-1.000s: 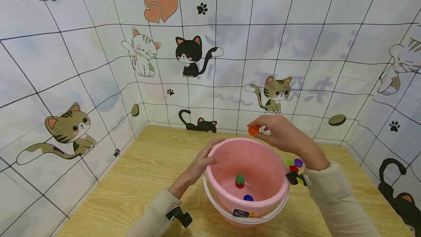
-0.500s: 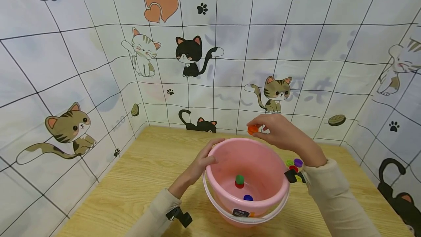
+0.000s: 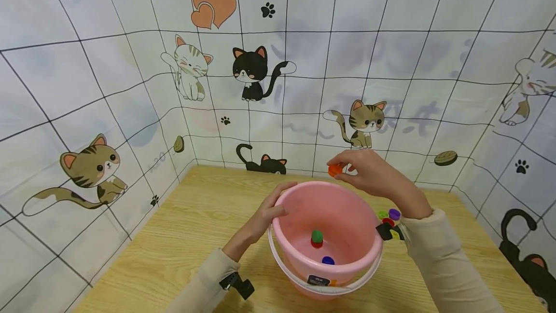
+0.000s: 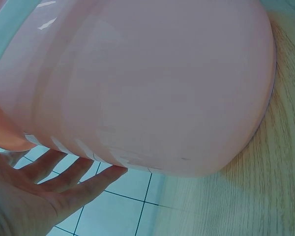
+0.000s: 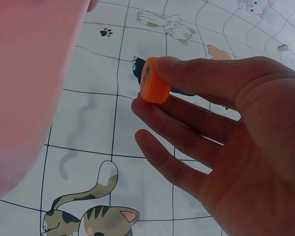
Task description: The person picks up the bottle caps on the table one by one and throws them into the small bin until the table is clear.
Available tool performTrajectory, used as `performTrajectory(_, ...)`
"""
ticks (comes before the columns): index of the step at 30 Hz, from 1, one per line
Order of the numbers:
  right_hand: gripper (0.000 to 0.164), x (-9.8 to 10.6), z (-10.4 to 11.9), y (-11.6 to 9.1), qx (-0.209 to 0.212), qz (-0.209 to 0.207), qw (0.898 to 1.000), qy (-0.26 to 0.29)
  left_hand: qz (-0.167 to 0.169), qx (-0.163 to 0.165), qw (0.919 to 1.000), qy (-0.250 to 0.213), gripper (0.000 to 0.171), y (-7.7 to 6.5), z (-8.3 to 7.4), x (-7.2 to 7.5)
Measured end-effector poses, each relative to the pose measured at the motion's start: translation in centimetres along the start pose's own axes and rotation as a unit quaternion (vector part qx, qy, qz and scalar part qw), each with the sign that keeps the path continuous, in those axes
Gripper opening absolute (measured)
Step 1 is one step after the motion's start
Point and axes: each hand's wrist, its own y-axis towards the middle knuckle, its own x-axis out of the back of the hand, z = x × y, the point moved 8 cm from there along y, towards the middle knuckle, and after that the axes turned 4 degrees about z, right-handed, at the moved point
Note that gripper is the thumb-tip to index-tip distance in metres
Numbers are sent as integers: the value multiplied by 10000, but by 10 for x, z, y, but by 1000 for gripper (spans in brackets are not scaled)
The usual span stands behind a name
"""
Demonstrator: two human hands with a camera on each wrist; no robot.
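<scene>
Hardly moved since the earlier frame, only a tiny bit. Still holding up a small orange piece point(image 3: 335, 171) near the far rim of the pink bucket point(image 3: 336, 209), pinched in the right hand point(image 3: 368, 172). Too hard to read: the dark mark on its side. Partly hidden: a blue piece point(image 3: 327, 260) behind the near rim, and a red piece point(image 3: 388, 221) by the black wrist strap point(image 3: 384, 231). Gripping the bucket's rim with the left hand point(image 3: 262, 218), thumb inside, fingers outside.
</scene>
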Motion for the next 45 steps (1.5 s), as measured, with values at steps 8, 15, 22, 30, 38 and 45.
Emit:
performTrajectory(8, 27, -2, -1, 3, 16, 52, 10000, 15, -19, 24, 10000, 24, 74, -1, 2, 1)
performTrajectory(15, 29, -1, -2, 3, -39, 85, 9999, -40, -7, -23, 10000, 59, 75, 0, 0, 1)
performTrajectory(22, 29, -1, -3, 3, -62, 76, 10000, -19, -7, 7, 10000, 46, 74, 0, 1, 1)
performTrajectory(30, 29, 0, -4, 2, -107, 106, 9999, 17, -1, 2, 10000, 20, 73, 0, 1, 1)
performTrajectory(38, 28, 1, -4, 1, -99, 79, 9999, 35, 39, -3, 9999, -93, 73, 1, 0, 0)
performTrajectory(45, 27, 1, -5, -1, -106, 96, 9999, 43, 12, 14, 10000, -23, 74, 1, 0, 0)
